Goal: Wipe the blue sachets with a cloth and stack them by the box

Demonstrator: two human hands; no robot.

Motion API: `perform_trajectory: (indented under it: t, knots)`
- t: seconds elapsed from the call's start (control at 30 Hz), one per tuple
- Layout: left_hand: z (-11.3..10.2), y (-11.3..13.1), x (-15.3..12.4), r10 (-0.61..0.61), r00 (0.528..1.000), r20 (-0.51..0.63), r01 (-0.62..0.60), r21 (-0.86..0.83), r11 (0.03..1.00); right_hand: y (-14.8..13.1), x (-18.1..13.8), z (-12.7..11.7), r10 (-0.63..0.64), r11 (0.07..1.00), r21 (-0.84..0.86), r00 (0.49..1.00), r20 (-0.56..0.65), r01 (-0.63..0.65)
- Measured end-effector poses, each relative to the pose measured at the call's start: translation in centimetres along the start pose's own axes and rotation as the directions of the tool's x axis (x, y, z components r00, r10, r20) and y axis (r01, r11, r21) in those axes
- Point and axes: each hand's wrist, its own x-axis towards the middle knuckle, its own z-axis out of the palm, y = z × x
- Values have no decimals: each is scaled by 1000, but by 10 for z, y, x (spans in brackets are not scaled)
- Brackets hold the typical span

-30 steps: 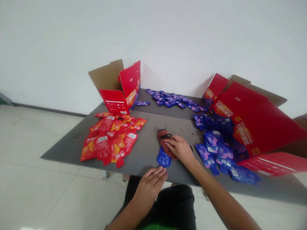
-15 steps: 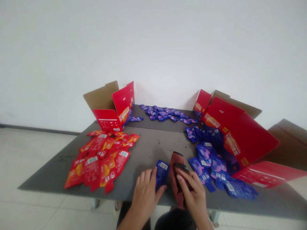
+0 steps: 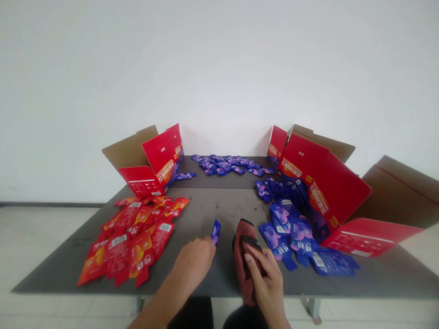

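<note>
My left hand [image 3: 193,264] is closed on a small blue packet [image 3: 216,231], lifting it on edge off the grey table [image 3: 219,210]. My right hand [image 3: 265,279] grips a dark red pouch [image 3: 242,258] with a black strap at the table's near edge, fingers wrapped over its top. A pile of red packets [image 3: 132,236] lies left of my left hand. A heap of blue packets [image 3: 295,228] lies just right of the pouch.
An open red carton [image 3: 151,164] stands at the back left. A larger open red carton [image 3: 329,192] lies on its side at the right, blue packets spilling from it. More blue packets [image 3: 228,164] are strewn along the back edge by the white wall.
My left hand has picked up the blue packet that lay flat and tipped it on edge. My right hand drew the red pouch to the table's near edge. The view tilted up.
</note>
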Motion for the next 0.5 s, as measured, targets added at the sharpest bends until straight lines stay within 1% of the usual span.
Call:
perform_trajectory:
  t: [0.03,0.07,0.13,0.17,0.2,0.23,0.33,0.43,0.5]
  knots:
    - [-5,-4,7,9,1000,11,-8,-116,993,0,-1,0,4,1000,16,1000,0,-4]
    - [-10,-6,15,17,1000,9,-14,-264,964,0,-2,-1,6,999,35,1000,4,-6]
    - [-20,-4,39,19,999,-31,-33,-536,844,-1,-4,-2,3,997,75,1000,19,-5]
    - [-25,1,54,11,998,-68,-52,-634,772,-1,-4,-3,-1,996,93,1000,24,-1]
    - [-30,9,71,12,996,-90,-70,-680,730,0,-4,-4,-7,994,110,1000,28,4]
    - [-35,20,90,19,995,-101,-84,-701,708,1,-5,-4,-15,992,125,999,33,11]
    - [-44,61,151,42,993,-114,-112,-729,675,6,-5,-3,-61,984,170,998,15,57]
    - [-43,103,209,70,993,-97,-119,-724,679,12,-7,-1,-116,966,229,993,-25,119]
    - [-35,126,240,82,995,-54,-97,-708,700,13,-8,0,-89,954,281,995,-55,100]
